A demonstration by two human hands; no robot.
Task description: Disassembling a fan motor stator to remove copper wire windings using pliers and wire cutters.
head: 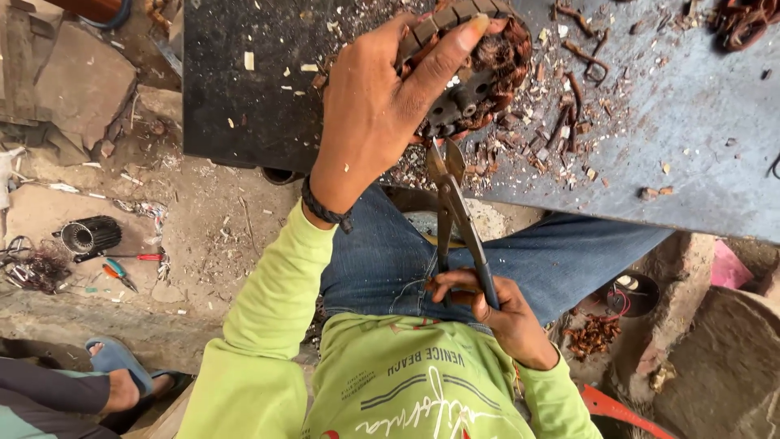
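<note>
From the head camera, the left hand (370,106) is spread over a motor stator (475,69) at the near edge of the desk (691,138). Its fingers (443,49) curl across the top of the ribbed dark core and hold it down, with reddish copper winding (508,53) bulging out past the fingertips on the far right side. A dark braided band sits on that wrist.

The right hand (487,313) is low, close to the person's lap, with its fingers (455,284) wrapped tight around the two handles of a long pair of cutters (459,219). The tool's long axis runs from those fingers up and slightly left to the stator, so the stator lies straight ahead of the right fingers, up the line of the handles. The cutter head (447,162) meets the underside of the stator just below the left palm; whether the blades are biting wire there I cannot tell. The left hand is the one on the stator; the right touches only the tool.

Around the left fingers the desk is strewn with cut copper scraps (569,89) and pale chips. Well off to the left of both hands, on the floor, lie a finned motor housing (89,234), a tangle of wire (36,268) and small pliers (120,274). Another person's sandalled foot (118,370) shows at the lower left. No container is seen.
</note>
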